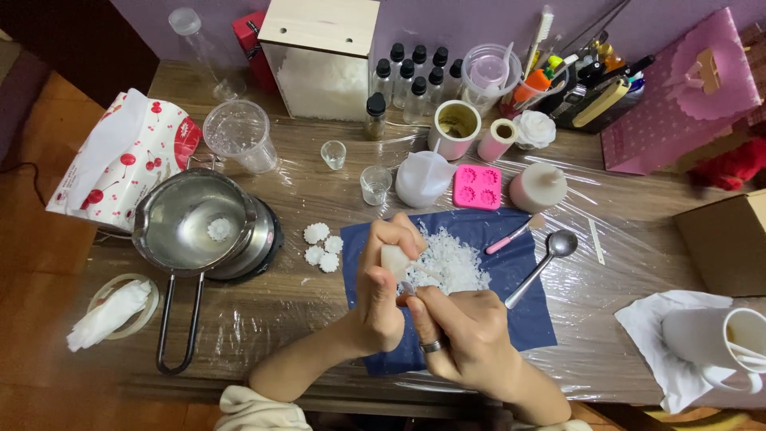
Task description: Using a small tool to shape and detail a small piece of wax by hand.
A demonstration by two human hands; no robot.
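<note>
The white wax block (pixel 394 260) sits in the grip of the left hand (pixel 381 291), over the blue mat (pixel 527 319) near the desk's front edge. The right hand (pixel 467 339) is closed on a small tool, probably a blade, its tip against the block. A shavings pile (pixel 453 263) already lies on the mat; most of the block remains. Four white wax flowers (pixel 322 245) lie beside the melting pot (pixel 195 219).

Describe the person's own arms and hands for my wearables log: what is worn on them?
Both forearms are bare, with cream sleeves pushed up near the elbows. The right hand wears a dark metal ring. The left hand shows no ring or glove.
</note>
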